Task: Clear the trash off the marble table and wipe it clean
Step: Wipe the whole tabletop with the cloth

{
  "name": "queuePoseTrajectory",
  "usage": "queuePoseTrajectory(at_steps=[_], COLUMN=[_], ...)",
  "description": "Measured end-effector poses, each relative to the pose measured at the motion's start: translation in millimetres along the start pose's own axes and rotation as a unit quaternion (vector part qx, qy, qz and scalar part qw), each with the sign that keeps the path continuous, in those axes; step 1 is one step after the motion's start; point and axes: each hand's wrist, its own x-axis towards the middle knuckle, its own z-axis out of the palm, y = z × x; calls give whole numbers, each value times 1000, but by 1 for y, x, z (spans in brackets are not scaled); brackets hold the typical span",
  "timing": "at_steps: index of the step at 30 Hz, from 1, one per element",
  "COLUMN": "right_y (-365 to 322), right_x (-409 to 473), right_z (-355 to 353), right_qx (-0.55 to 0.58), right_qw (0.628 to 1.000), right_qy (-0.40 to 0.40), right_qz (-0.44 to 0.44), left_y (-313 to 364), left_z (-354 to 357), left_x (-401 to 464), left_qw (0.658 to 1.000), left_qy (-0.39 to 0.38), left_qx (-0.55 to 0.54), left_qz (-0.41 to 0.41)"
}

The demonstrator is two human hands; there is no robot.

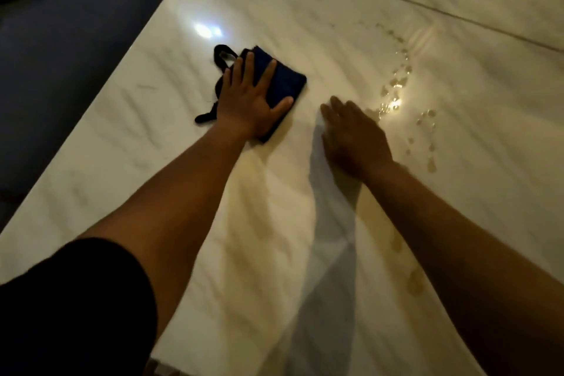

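So the left hand [253,101] is flat, fingers spread, pressing a folded dark blue cloth [283,82] onto the marble table [152,137], good for wiping. The right hand [354,137] rests open beside it, holding nothing, probably bracing. Droplets [396,82] sit just past the right hand, unwiped. No trash in sight.

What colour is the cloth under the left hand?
Dark blue, with a black strap or edging; the cloth shows in the head view, pressed flat by the left hand.

Dark blue upholstered seat [70,27] beside table, left
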Motion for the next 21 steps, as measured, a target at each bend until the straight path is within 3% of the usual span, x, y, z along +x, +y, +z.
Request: queuePoseTrajectory(at_steps=[4, 9, 11, 14, 17, 21], right_y=[-1, 11, 28, 66, 105, 166], right_x=[1, 11, 24, 53, 74, 86], right_z=[10, -3, -14, -27, -37, -39], right_qx=[0, 52, 91, 99, 82, 57], right_qw=[999, 993, 987, 981, 974, 969], right_qy=[31, 106, 130, 167, 190, 155], right_qz=[5, -28, -13, 32, 94, 182], left_y=[13, 38, 42, 43, 48, 61], left_z=[-5, 13, 18, 14, 0, -17], left_x=[42, -23, -45, -17, 52, 157], left_qw=[999, 989, 986, 989, 996, 1000], left_qy=[3, 59, 41, 18, 18, 6], left_qx=[-9, -11, -3, 15, 12, 1], left_qz=[-45, 133, 160, 149, 87, 1])
